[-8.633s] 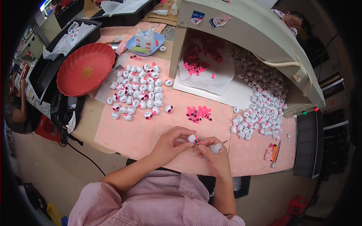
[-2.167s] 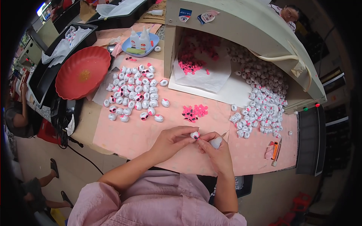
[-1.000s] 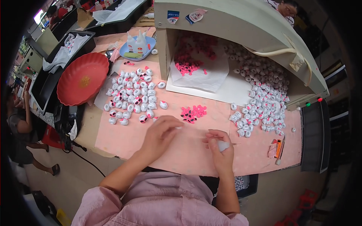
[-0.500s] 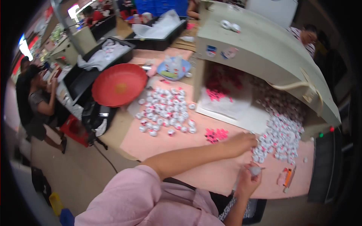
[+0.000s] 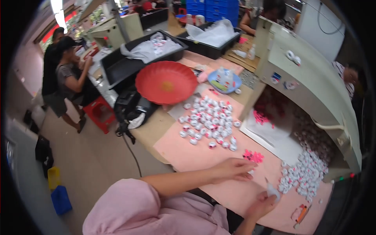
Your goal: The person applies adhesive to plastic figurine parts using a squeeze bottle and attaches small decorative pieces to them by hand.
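My left hand (image 5: 234, 170) is closed in a pinch, with a small white round piece (image 5: 251, 172) showing at its fingertips. Gripped in my right hand (image 5: 261, 206) is a small translucent squeeze bottle (image 5: 273, 192), its thin tip angled up toward my left hand. Just beyond the left hand lies a little cluster of bright pink pieces (image 5: 254, 156). A heap of white round pieces (image 5: 303, 172) spreads to the right, partly under a hood. Further left, many white pieces with pink marks (image 5: 211, 121) stand on the pink table covering (image 5: 188, 150).
A pale hooded box (image 5: 309, 66) rises at the right, with pink bits inside. Beyond the marked pieces are a red scalloped bowl (image 5: 150, 91) and a blue dish (image 5: 235, 87) with small bottles. An orange cutter (image 5: 301, 214) lies near the right edge. Black trays (image 5: 117, 72) stand behind; people work nearby.
My left hand has drawn back from the white heap toward the pink cluster, carrying a white piece. The bottle in my right hand has tilted, its tip now upward. The whole view has shifted.
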Motion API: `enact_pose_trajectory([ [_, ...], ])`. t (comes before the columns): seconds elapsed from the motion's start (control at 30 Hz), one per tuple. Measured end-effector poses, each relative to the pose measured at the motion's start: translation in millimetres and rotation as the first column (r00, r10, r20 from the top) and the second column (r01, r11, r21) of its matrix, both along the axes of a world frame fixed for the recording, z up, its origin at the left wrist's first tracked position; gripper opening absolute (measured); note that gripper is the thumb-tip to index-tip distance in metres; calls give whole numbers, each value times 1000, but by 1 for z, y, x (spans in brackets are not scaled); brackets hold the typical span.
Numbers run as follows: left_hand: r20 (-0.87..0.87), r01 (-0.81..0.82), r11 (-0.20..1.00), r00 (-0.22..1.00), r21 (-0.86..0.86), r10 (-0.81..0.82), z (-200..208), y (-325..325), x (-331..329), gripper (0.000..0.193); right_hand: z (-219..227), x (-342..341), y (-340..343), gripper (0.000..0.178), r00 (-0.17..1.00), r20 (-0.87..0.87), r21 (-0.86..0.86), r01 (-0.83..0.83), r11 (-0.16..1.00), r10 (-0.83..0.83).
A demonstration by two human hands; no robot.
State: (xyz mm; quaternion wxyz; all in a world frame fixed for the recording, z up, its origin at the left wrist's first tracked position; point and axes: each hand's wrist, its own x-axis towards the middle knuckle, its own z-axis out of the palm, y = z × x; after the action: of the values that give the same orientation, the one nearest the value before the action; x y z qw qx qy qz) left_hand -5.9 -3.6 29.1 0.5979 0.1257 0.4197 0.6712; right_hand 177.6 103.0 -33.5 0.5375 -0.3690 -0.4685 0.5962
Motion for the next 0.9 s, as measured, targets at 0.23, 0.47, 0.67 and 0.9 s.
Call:
enact_pose_trajectory([
  [0.23,-593,-40,994,800,101,92,-33,-20,-4,36,30,-19,-25,10,947,305,437,-231,869,98],
  [0.47,-610,-93,990,780,106,139,-32,-13,6,35,29,-10,-20,21,930,355,514,-279,811,94],
  [0.67,-633,-61,995,768,75,94,-27,-15,5,33,30,-11,-20,22,913,399,524,-301,797,83],
  [0.9,-644,-47,996,761,69,81,-29,-16,3,34,33,-14,-21,16,897,429,513,-336,790,103],
])
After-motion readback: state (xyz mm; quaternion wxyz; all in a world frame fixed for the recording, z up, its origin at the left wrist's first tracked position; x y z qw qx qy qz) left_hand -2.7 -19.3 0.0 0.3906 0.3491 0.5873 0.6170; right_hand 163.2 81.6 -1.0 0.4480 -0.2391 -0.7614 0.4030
